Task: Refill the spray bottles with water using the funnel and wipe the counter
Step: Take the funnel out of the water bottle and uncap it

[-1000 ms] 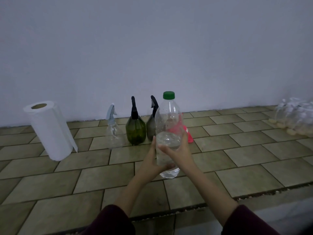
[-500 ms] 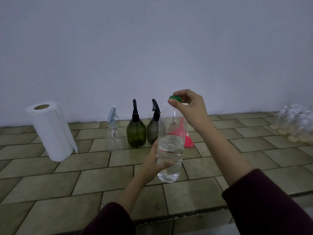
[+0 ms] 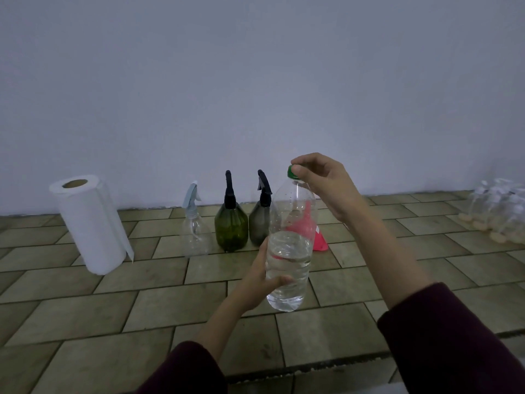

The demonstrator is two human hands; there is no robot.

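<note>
My left hand [image 3: 262,280] grips the lower body of a clear plastic water bottle [image 3: 289,248], about half full, held upright above the tiled counter [image 3: 142,317]. My right hand [image 3: 324,186] pinches its green cap [image 3: 292,171] at the top. Behind the bottle three spray bottles stand in a row by the wall: a clear one with a pale blue trigger [image 3: 194,226], a green one [image 3: 230,220] and a dark grey one [image 3: 260,220], both with black triggers. A red funnel [image 3: 318,237] sits mouth down, partly hidden behind the water bottle.
A white paper towel roll [image 3: 91,223] stands at the left with a loose sheet hanging. A cluster of clear bottles with white tops [image 3: 500,209] sits at the far right by the wall. The counter's front edge [image 3: 312,365] runs below my forearms.
My right hand left the bottle's body and rose to the green cap, which it now pinches. The left hand keeps hold of the bottle, which has stayed upright.
</note>
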